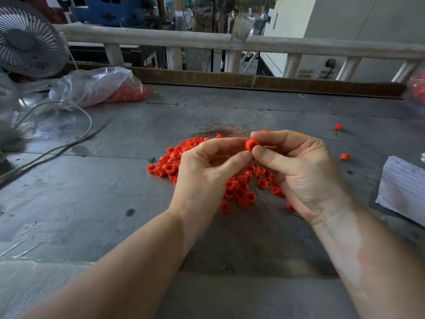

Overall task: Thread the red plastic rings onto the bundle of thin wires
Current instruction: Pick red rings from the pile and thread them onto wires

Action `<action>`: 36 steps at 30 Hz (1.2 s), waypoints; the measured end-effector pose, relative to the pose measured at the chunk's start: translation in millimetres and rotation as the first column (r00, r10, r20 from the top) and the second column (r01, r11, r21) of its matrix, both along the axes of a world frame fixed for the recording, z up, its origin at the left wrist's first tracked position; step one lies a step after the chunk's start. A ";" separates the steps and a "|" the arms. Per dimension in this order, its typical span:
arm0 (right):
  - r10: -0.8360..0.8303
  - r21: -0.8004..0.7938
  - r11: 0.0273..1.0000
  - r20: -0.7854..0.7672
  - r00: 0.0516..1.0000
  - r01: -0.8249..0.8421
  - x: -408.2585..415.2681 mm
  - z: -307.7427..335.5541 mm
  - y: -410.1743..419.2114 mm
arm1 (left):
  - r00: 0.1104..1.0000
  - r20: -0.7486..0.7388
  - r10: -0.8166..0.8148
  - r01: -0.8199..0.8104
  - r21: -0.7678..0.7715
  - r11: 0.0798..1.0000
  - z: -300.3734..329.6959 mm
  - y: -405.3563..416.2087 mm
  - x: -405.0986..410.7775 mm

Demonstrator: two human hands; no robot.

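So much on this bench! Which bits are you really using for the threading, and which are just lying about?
In use:
red ring, pinched by the right hand
wire bundle
left hand, fingertips at the ring
loose ring pile

Lying about:
plastic bag of red rings
fan
grey cable
paper stack
stray rings

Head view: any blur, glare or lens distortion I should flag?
Head view: wide-angle bowing bends the railing and table edges; soft, even light, faint shadows; mild sheen on the plastic bag; the ring between both hands is sharp, the paper and left corners smear.
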State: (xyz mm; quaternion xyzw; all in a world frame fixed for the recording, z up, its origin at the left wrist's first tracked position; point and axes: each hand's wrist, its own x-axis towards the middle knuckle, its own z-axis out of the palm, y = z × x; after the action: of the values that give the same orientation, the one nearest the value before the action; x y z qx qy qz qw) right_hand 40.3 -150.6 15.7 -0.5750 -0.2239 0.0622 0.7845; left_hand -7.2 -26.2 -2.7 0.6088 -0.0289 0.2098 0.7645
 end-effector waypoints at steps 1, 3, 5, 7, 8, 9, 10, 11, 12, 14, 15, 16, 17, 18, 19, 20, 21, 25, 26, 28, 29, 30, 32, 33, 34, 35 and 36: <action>0.002 -0.010 1.000 0.016 1.000 -0.002 0.1 0.2 -0.5 | 1.000 0.001 0.007 -0.007 0.001 1.000 0.4 -0.3 -0.4; 0.012 -0.021 1.000 0.036 0.999 -0.012 0.4 0.4 -1.4 | 1.000 0.005 0.015 -0.015 0.004 1.000 0.9 -0.6 -0.7; 0.004 -0.029 1.000 0.061 0.998 -0.003 0.6 0.4 -1.6 | 1.000 0.010 0.011 -0.011 0.010 1.000 1.4 -0.9 -1.3; -0.029 -0.044 0.998 0.095 0.995 0.033 0.7 0.0 -1.5 | 1.000 0.009 -0.003 0.003 0.011 1.000 2.4 -1.4 -2.2; -0.045 -0.053 0.997 0.111 0.993 0.051 0.7 -0.1 -1.4 | 1.000 0.007 -0.005 0.004 0.012 1.000 2.7 -1.5 -2.4; -0.053 -0.060 0.996 0.120 0.991 0.061 0.6 0.1 -1.5 | 1.000 0.007 0.000 0.000 0.016 1.000 3.0 -1.5 -2.4; -0.053 -0.062 0.996 0.120 0.991 0.061 0.4 0.4 -1.7 | 1.000 0.005 0.010 -0.010 0.021 1.000 3.4 -1.4 -2.4; -0.048 -0.060 0.997 0.113 0.992 0.055 0.1 0.6 -1.9 | 1.000 0.000 0.023 -0.023 0.024 0.999 3.7 -1.1 -2.2; -0.039 -0.055 0.997 0.100 0.994 0.045 0.1 0.6 -2.1 | 0.999 -0.007 0.035 -0.035 0.023 0.999 3.7 -0.7 -2.0; -0.019 -0.041 0.999 0.062 0.998 0.022 -0.2 0.7 -2.4 | 0.999 -0.022 0.041 -0.041 0.022 0.999 3.9 -0.7 -2.2; -0.015 -0.040 0.999 0.043 0.999 0.016 -0.4 0.8 -2.2 | 0.999 -0.025 0.036 -0.035 0.027 0.999 4.2 -1.2 -2.5; -0.016 -0.049 0.999 0.029 0.999 0.017 -0.5 0.5 -1.7 | 0.999 -0.026 0.034 -0.033 0.041 0.999 4.5 -1.9 -3.0; -0.021 -0.063 0.998 0.018 1.000 0.022 -0.4 0.1 -1.1 | 0.999 -0.026 0.036 -0.034 0.061 0.998 4.6 -2.4 -3.2; -0.027 -0.075 0.997 0.006 1.000 0.028 -0.3 -0.6 -0.4 | 0.999 -0.029 0.037 -0.035 0.078 0.996 4.6 -2.8 -3.1; -0.030 -0.082 0.996 -0.005 1.000 0.030 -0.2 -1.0 0.0 | 0.999 -0.031 0.038 -0.035 0.089 0.995 4.5 -3.1 -3.1; -0.031 -0.084 0.996 -0.013 0.999 0.029 -0.1 -1.5 0.3 | 0.999 -0.032 0.038 -0.035 0.095 0.995 4.5 -3.4 -3.2; -0.029 -0.081 0.996 -0.019 0.999 0.027 -0.1 -1.9 0.5 | 0.999 -0.033 0.039 -0.036 0.101 0.994 4.7 -3.6 -3.5; -0.024 -0.068 0.997 -0.012 1.000 0.023 -0.5 -3.4 1.3 | 0.998 -0.012 0.066 -0.063 0.144 0.988 5.6 -4.7 -5.3; -0.027 -0.067 0.997 -0.004 1.000 0.027 -0.5 -3.6 1.6 | 0.997 -0.003 0.075 -0.074 0.162 0.984 5.9 -5.0 -5.7; -0.037 -0.066 0.997 0.021 0.999 0.039 -0.4 -3.8 1.6 | 0.996 0.010 0.091 -0.092 0.189 0.978 6.6 -5.6 -6.1; -0.042 -0.068 0.997 0.038 0.998 0.045 -0.3 -4.1 1.7 | 0.995 0.012 0.098 -0.099 0.201 0.975 6.7 -5.4 -6.0; -0.050 -0.074 0.996 0.056 0.997 0.054 -0.5 -4.8 2.2 | 0.994 0.011 0.104 -0.104 0.213 0.971 6.7 -5.3 -5.9; -0.080 -0.098 0.991 0.082 0.993 0.087 -0.9 -6.8 3.5 | 0.994 -0.009 0.108 -0.103 0.218 0.970 6.7 -4.8 -5.4; -0.094 -0.110 0.989 0.084 0.992 0.103 -0.8 -7.6 4.1 | 0.995 -0.028 0.101 -0.093 0.200 0.975 6.5 -4.3 -5.0; -0.106 -0.119 0.986 0.078 0.991 0.115 -0.8 -8.4 4.4 | 0.995 -0.053 0.087 -0.077 0.168 0.983 6.2 -4.0 -4.7; -0.114 -0.131 0.984 0.071 0.991 0.123 -0.4 -8.6 4.2 | 0.995 -0.080 0.067 -0.057 0.130 0.990 5.7 -3.6 -4.5; -0.121 -0.148 0.980 0.072 0.990 0.130 0.3 -8.5 3.7 | 0.993 -0.104 0.047 -0.036 0.099 0.994 5.1 -3.7 -4.1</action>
State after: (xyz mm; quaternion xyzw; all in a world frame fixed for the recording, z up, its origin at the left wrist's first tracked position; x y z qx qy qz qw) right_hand 40.6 -146.9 7.2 -0.6479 -0.2065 0.0113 0.7331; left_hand -11.4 -29.9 2.4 0.6561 0.0145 0.1912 0.7299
